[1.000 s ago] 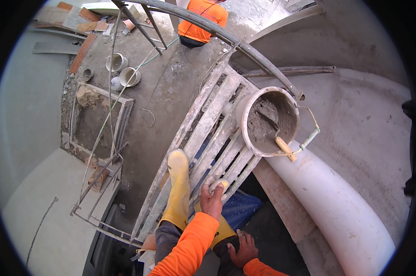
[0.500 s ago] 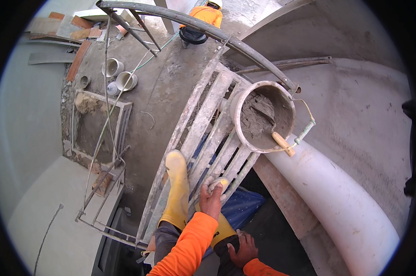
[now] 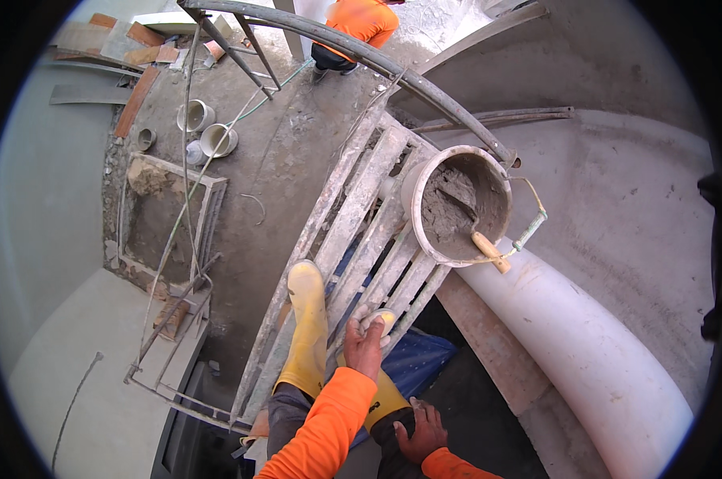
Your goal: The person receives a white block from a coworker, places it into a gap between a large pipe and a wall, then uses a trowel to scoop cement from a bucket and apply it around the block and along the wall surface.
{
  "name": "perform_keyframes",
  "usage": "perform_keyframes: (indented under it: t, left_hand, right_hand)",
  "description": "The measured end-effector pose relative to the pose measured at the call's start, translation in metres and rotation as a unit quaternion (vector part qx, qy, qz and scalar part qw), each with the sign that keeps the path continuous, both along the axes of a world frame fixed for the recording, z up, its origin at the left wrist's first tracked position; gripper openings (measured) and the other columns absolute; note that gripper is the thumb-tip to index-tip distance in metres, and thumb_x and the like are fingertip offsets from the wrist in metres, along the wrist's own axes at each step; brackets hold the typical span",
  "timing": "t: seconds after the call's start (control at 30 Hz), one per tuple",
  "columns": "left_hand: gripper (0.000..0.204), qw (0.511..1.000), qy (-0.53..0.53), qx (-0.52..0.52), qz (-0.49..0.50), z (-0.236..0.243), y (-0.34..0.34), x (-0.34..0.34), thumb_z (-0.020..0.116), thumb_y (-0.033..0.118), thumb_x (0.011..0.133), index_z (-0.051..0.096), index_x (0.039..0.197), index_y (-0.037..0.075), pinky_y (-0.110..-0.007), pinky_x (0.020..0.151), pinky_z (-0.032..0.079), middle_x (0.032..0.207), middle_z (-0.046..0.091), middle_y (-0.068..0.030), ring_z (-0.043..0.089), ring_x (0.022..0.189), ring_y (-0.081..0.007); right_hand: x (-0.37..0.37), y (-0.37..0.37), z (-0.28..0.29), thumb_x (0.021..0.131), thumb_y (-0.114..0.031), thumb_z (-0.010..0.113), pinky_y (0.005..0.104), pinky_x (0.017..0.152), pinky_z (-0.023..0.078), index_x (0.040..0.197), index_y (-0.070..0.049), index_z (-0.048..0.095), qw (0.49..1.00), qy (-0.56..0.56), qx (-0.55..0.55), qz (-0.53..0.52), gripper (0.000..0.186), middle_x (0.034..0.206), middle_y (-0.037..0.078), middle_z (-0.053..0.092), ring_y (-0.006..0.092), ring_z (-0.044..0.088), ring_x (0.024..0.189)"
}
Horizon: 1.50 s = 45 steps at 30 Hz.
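Note:
My left hand point(image 3: 364, 345) reaches down over the toe of my right yellow boot point(image 3: 386, 319). Its fingers are curled and coated in pale grey; what they close on, if anything, cannot be made out. On the dark trouser leg point(image 3: 393, 455) rests my right hand point(image 3: 425, 433), fingers apart and holding nothing. My left yellow boot point(image 3: 303, 299) stands on a slatted metal platform point(image 3: 365, 180). Beyond the hands, a bucket point(image 3: 413, 199) of wet grey mortar point(image 3: 441, 211) sits on the slats. A trowel with a wooden handle point(image 3: 491, 252) leans in it, handle over the rim.
A curved metal rail point(image 3: 361, 52) arches over the platform's far end. Below left lie several buckets point(image 3: 219, 141) and a mortar-stained mixing tray point(image 3: 217, 199). Another person in an orange top point(image 3: 361, 28) stands far off. A thick white curved form point(image 3: 584, 343) runs along the right.
The far person has shifted slightly, and the white helmet has gone out of view. My view has moved a little. Both my hands keep their places.

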State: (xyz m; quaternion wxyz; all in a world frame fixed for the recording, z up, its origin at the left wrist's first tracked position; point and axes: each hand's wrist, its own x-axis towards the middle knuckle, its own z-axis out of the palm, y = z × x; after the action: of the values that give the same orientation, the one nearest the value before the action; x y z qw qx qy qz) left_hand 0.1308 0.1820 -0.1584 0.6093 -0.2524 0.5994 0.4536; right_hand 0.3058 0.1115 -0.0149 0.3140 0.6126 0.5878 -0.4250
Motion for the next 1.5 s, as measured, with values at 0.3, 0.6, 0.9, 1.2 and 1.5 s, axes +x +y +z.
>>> perform_keyframes:
  t: [0.3,0.6,0.9,1.2,1.5]
  left_hand:
    - [0.06,1.0,-0.005,-0.009,-0.002,0.003,0.003,-0.006,0.07,0.026,0.097,0.042,0.147,0.006,-0.037,0.09,0.054,0.131,0.057,-0.0099,0.059,0.117,-0.0226]
    - [0.064,0.999,0.041,-0.018,0.002,-0.003,-0.004,-0.012,0.07,0.025,0.097,0.04,0.149,0.006,-0.038,0.096,0.05,0.139,0.052,-0.013,0.055,0.124,-0.0231]
    - [0.062,0.981,0.165,-0.048,0.089,-0.005,-0.008,-0.032,0.067,0.013,0.096,0.039,0.149,-0.003,-0.034,0.106,0.042,0.141,0.051,-0.019,0.053,0.125,-0.0256]
    - [0.066,0.978,0.173,-0.044,0.112,0.001,-0.01,-0.063,0.065,0.016,0.098,0.032,0.154,0.003,-0.036,0.106,0.042,0.144,0.048,-0.0154,0.05,0.127,-0.021]
    - [0.066,0.97,0.183,-0.041,0.158,0.007,-0.01,-0.086,0.062,0.009,0.099,0.028,0.155,0.0,-0.033,0.107,0.043,0.147,0.043,-0.0213,0.049,0.13,-0.0224]
  right_hand:
    - [0.003,-0.004,0.001,0.089,-0.039,0.069,0.0481,0.111,0.042,0.146,0.0,0.047,0.999,0.021,0.025,0.014,0.073,0.14,0.022,0.052,0.0397,0.048,0.134]
    - [-0.03,0.032,-0.04,0.089,-0.023,0.068,0.0495,0.108,0.042,0.144,0.005,0.046,0.984,0.116,0.128,-0.032,0.065,0.134,0.03,0.052,0.046,0.051,0.127]
    - [-0.159,0.167,-0.171,0.092,-0.014,0.065,0.0447,0.106,0.045,0.137,0.003,0.052,0.919,0.286,0.266,-0.058,0.049,0.13,0.027,0.055,0.0435,0.055,0.122]
    - [-0.222,0.216,-0.298,0.097,-0.04,0.063,0.0425,0.1,0.049,0.142,0.001,0.049,0.963,0.22,0.121,-0.095,0.063,0.137,0.026,0.055,0.0339,0.06,0.121]
    - [-0.289,0.218,-0.377,0.103,-0.054,0.051,0.0526,0.094,0.053,0.149,-0.003,0.039,0.673,0.239,-0.2,-0.67,0.07,0.141,0.023,0.053,0.0403,0.06,0.12]
